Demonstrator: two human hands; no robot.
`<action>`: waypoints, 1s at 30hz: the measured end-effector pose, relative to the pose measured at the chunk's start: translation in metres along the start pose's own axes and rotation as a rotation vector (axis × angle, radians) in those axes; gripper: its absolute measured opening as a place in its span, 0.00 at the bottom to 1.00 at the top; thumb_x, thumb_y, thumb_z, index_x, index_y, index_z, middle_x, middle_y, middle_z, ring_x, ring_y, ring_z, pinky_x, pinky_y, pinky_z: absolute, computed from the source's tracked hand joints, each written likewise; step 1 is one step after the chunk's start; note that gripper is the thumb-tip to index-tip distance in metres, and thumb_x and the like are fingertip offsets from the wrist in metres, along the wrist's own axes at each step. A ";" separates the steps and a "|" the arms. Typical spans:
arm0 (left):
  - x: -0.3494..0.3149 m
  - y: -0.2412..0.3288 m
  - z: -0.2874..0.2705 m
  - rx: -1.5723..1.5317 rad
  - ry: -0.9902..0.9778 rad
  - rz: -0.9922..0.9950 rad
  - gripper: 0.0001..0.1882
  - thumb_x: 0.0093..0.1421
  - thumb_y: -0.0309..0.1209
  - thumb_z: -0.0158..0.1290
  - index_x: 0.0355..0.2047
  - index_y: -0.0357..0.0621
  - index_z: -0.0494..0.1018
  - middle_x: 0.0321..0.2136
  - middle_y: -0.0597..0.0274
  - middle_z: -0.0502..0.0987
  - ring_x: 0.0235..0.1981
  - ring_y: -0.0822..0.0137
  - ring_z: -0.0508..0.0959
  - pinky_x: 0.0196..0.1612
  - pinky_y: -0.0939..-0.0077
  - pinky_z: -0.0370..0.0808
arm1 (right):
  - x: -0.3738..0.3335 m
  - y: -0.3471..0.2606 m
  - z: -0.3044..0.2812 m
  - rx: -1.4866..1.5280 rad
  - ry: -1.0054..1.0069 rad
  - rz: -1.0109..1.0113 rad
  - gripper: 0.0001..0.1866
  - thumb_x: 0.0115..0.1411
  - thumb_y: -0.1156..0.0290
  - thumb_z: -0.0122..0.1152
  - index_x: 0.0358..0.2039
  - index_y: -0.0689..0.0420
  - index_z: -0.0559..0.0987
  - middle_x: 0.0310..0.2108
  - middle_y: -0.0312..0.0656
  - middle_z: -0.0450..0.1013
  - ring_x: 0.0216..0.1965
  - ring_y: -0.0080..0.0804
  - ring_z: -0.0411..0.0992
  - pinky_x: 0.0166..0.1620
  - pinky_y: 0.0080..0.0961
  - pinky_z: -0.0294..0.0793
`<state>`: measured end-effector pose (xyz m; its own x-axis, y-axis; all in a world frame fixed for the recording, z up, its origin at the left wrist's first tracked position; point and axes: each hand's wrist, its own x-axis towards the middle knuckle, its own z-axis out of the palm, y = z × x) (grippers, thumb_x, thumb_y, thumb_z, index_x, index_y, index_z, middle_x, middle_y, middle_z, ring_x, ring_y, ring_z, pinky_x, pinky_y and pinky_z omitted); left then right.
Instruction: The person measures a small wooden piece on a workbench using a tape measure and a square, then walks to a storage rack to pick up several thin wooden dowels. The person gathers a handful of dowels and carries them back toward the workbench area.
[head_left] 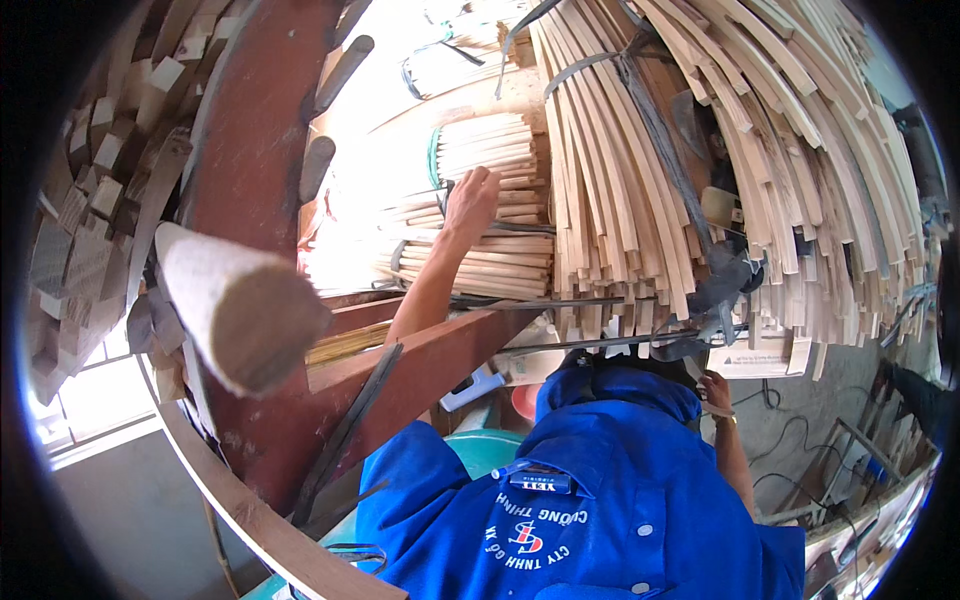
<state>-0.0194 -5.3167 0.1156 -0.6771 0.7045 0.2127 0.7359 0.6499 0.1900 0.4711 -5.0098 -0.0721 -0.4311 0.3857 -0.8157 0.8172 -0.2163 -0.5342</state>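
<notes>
My left hand (pixel 472 208) reaches across a red-brown beam to bundles of thin wooden sticks. Its fingers curl down at a tied bundle (pixel 520 212), beside a black strap (pixel 445 196); the hand itself hides what the fingertips grip. Just beyond lies another bundle of sticks (pixel 490 142) with a green tie, and nearer is one more bundle (pixel 480 266). My right hand (pixel 716 392) is low at my right side, its fingers bent closed next to a small pale strip. What it holds is too small to make out.
A red-brown beam (pixel 430 362) and a thick round wooden post end (pixel 262 330) stand close on the left. Tall strapped wooden strips (pixel 610 170) lean at the right. Stacked wood blocks (pixel 105 200) fill the far left. Cables (pixel 800 450) hang at lower right.
</notes>
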 end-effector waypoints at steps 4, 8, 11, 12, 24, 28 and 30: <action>0.005 -0.004 -0.002 -0.141 0.068 -0.034 0.09 0.53 0.23 0.50 0.36 0.43 0.74 0.32 0.56 0.73 0.38 0.56 0.73 0.38 0.66 0.72 | 0.007 0.009 0.000 0.039 -0.020 -0.052 0.24 0.53 0.66 0.52 0.51 0.60 0.69 0.35 0.44 0.74 0.28 0.29 0.74 0.23 0.24 0.71; 0.006 0.002 0.006 -0.149 -0.141 0.113 0.11 0.51 0.25 0.51 0.36 0.45 0.75 0.33 0.58 0.73 0.40 0.59 0.71 0.44 0.66 0.67 | 0.002 -0.009 -0.001 0.004 0.007 0.012 0.23 0.54 0.65 0.52 0.51 0.59 0.69 0.35 0.44 0.74 0.29 0.28 0.75 0.24 0.23 0.71; 0.007 0.012 0.010 -0.062 -0.156 0.110 0.12 0.49 0.24 0.52 0.36 0.47 0.76 0.32 0.58 0.71 0.39 0.59 0.71 0.44 0.65 0.66 | 0.001 -0.014 -0.004 0.017 0.007 -0.018 0.23 0.54 0.65 0.52 0.50 0.59 0.69 0.35 0.43 0.74 0.30 0.28 0.75 0.24 0.23 0.71; 0.007 0.013 0.011 -0.048 -0.160 0.103 0.12 0.49 0.24 0.52 0.36 0.48 0.76 0.31 0.58 0.70 0.39 0.59 0.70 0.44 0.65 0.66 | 0.001 -0.014 -0.004 0.008 0.017 -0.013 0.23 0.54 0.65 0.52 0.50 0.59 0.69 0.36 0.43 0.74 0.29 0.29 0.75 0.24 0.24 0.71; 0.010 0.025 0.002 -0.150 -0.150 0.010 0.10 0.51 0.25 0.53 0.34 0.40 0.67 0.31 0.54 0.72 0.35 0.51 0.73 0.37 0.60 0.70 | -0.004 0.003 0.000 -0.035 0.060 -0.037 0.22 0.52 0.67 0.54 0.47 0.63 0.71 0.33 0.43 0.74 0.27 0.27 0.72 0.25 0.19 0.71; 0.034 0.047 -0.012 -0.447 -0.031 0.090 0.08 0.54 0.27 0.52 0.30 0.39 0.64 0.25 0.53 0.73 0.27 0.53 0.74 0.27 0.63 0.70 | 0.007 0.025 -0.005 -0.047 0.004 -0.124 0.24 0.52 0.66 0.54 0.49 0.63 0.70 0.35 0.46 0.74 0.30 0.31 0.76 0.25 0.23 0.74; 0.024 0.039 -0.014 -0.451 -0.140 -0.001 0.09 0.55 0.28 0.52 0.34 0.39 0.66 0.28 0.53 0.74 0.29 0.54 0.75 0.30 0.64 0.72 | 0.004 0.014 -0.005 -0.064 -0.009 -0.082 0.24 0.53 0.66 0.54 0.49 0.63 0.70 0.36 0.46 0.74 0.29 0.30 0.75 0.25 0.23 0.73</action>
<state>-0.0064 -5.2786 0.1416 -0.6488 0.7560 0.0869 0.6429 0.4834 0.5941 0.4824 -5.0068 -0.0820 -0.5009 0.3912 -0.7721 0.8017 -0.1264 -0.5842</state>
